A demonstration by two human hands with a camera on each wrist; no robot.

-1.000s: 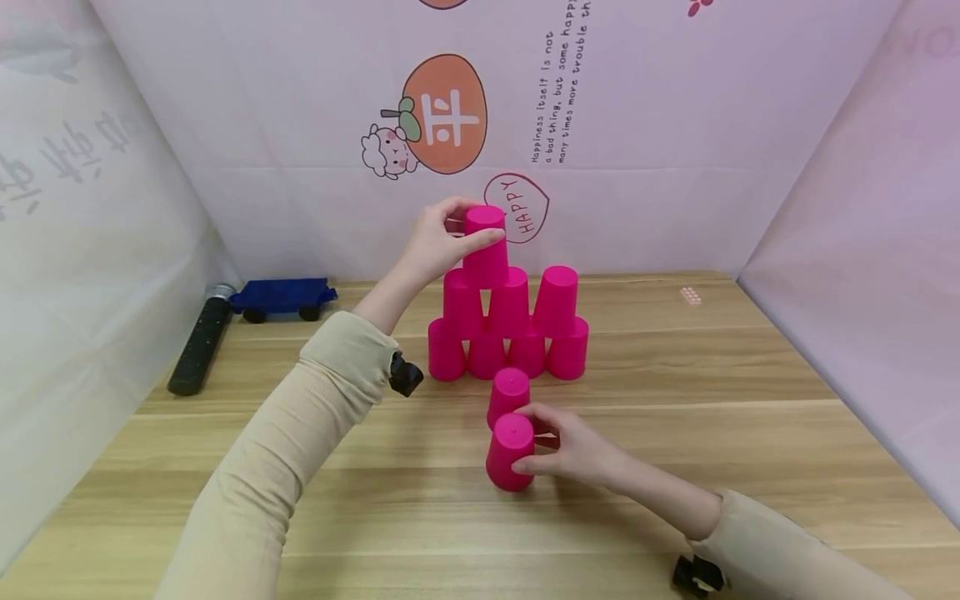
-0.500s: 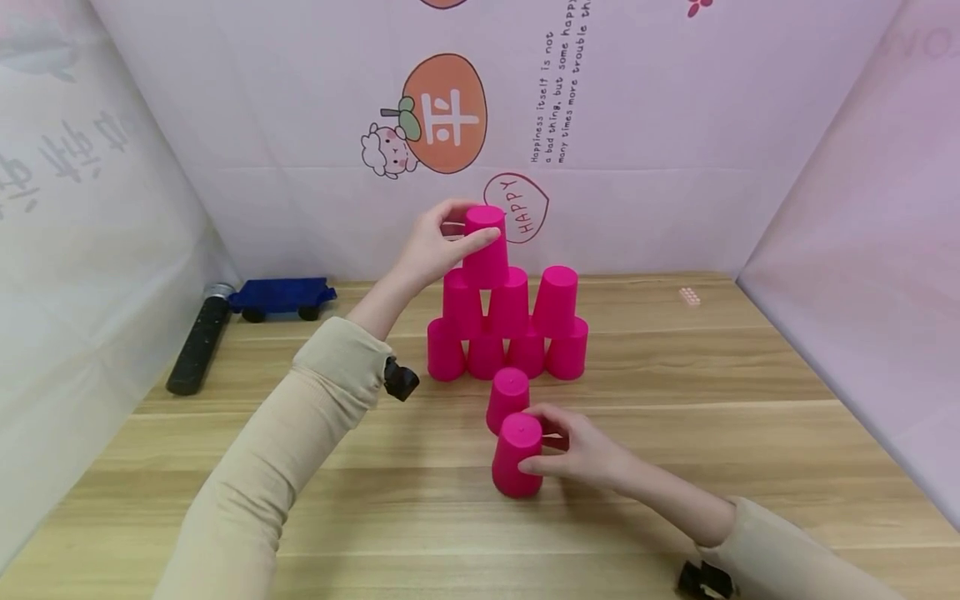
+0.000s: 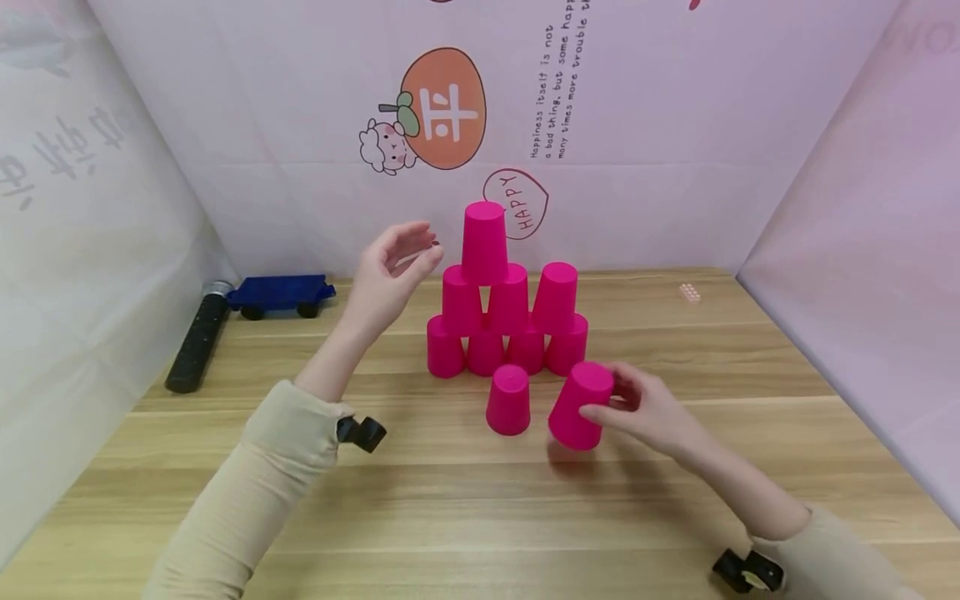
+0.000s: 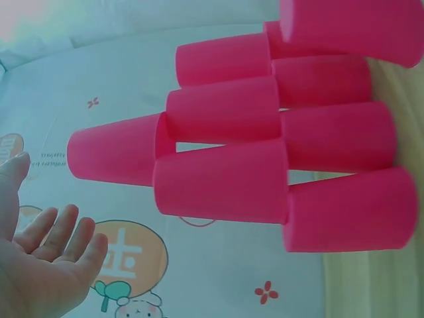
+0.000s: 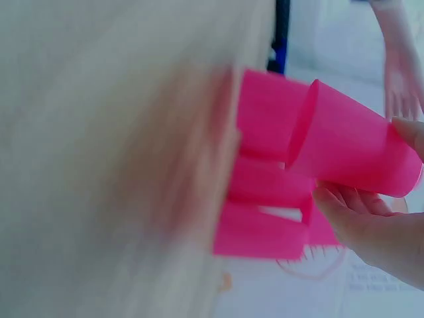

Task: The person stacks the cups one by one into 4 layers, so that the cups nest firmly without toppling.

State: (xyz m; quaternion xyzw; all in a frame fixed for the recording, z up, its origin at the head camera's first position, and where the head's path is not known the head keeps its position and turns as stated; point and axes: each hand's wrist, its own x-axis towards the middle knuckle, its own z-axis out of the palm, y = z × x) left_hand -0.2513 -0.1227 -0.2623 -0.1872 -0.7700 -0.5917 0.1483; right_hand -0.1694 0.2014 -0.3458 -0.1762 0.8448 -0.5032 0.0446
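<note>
Upside-down pink cups stand stacked in rows: several in the bottom row [image 3: 446, 348], three in the middle row [image 3: 556, 298], and a single top cup [image 3: 484, 243] over the left two of those. To the left of this top cup, apart from it, my left hand [image 3: 386, 279] has its fingers spread and holds nothing; the left wrist view shows the gap between hand [image 4: 53, 268] and cup [image 4: 116, 151]. My right hand [image 3: 651, 412] grips another pink cup [image 3: 581, 408], tilted and lifted off the table. One more pink cup [image 3: 508, 402] stands upside down in front of the stack.
A blue toy wagon [image 3: 277, 295] and a black microphone-like object [image 3: 198, 342] lie at the back left of the wooden table [image 3: 480, 517]. A small pale studded block [image 3: 689, 292] is at the back right. Printed white cloth [image 3: 637, 167] encloses the back and sides.
My left hand has let go of the top cup and drawn back to the left. My right hand has lifted its cup and carried it right and toward the stack.
</note>
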